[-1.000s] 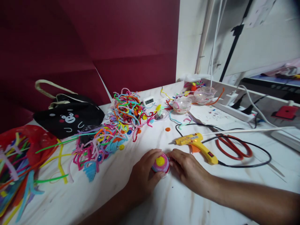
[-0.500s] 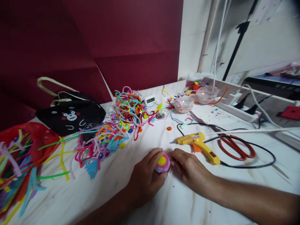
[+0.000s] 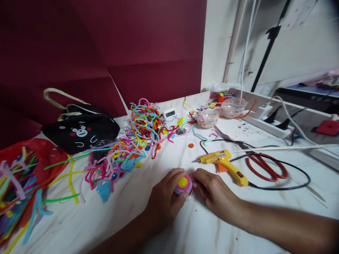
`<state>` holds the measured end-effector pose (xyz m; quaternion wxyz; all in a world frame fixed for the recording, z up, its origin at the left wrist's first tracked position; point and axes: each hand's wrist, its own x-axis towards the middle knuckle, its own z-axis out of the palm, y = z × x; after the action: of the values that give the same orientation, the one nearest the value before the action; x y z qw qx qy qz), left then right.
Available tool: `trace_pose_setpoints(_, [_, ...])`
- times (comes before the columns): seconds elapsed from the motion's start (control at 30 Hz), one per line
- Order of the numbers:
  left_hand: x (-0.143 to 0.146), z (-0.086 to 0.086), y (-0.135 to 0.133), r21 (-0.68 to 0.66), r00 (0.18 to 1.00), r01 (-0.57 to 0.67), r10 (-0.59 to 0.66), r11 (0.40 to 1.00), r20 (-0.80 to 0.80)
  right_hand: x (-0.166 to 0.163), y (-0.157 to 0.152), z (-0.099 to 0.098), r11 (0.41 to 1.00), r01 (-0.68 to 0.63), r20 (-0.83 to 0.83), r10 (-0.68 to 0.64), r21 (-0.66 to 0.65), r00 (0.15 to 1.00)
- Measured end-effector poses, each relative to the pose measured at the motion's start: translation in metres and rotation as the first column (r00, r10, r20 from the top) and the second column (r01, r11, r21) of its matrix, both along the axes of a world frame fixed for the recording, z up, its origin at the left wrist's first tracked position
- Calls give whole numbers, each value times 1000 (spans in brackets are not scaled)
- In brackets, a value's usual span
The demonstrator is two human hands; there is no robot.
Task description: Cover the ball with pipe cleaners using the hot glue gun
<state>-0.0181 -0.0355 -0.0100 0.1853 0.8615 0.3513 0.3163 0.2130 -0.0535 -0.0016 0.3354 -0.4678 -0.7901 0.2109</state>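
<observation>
A small round coil of pipe cleaner point(image 3: 182, 182), with a yellow middle and pink, lilac and red rings, sits low over the white tabletop. My left hand point(image 3: 165, 195) wraps it from the left, fingers over the far side and thumb on the near side. At its right edge, my right hand point(image 3: 215, 188) is closed, fingertips pinched against the rim; what lies between them is hidden. Just beyond my right hand lies a yellow hot glue gun point(image 3: 226, 164), its nozzle pointing left.
Pipe cleaners point(image 3: 144, 121) are heaped at the back, more spilling from a red bag point(image 3: 50, 151) at left near a black bag point(image 3: 79, 128). Orange-handled scissors point(image 3: 267, 169) and a looping black cord lie right. Behind are clear bowls point(image 3: 208, 118) and a power strip point(image 3: 267, 123).
Both hands stay at nearly the same place on the coil. My left thumb and the coil have shifted very slightly, showing a little more of its near rim.
</observation>
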Motion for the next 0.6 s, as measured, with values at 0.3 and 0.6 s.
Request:
trace_pose_setpoints(0.3, [-1,-3,1,6,1000,-18,18,1000,0,0,1,-6,999,-2,-1,2,-36,1000])
trace_pose_setpoints(0.6, [-2,-16,3,14,998,-46,46,999,39,-1,3,-8,1000,-3,17,4,-22,1000])
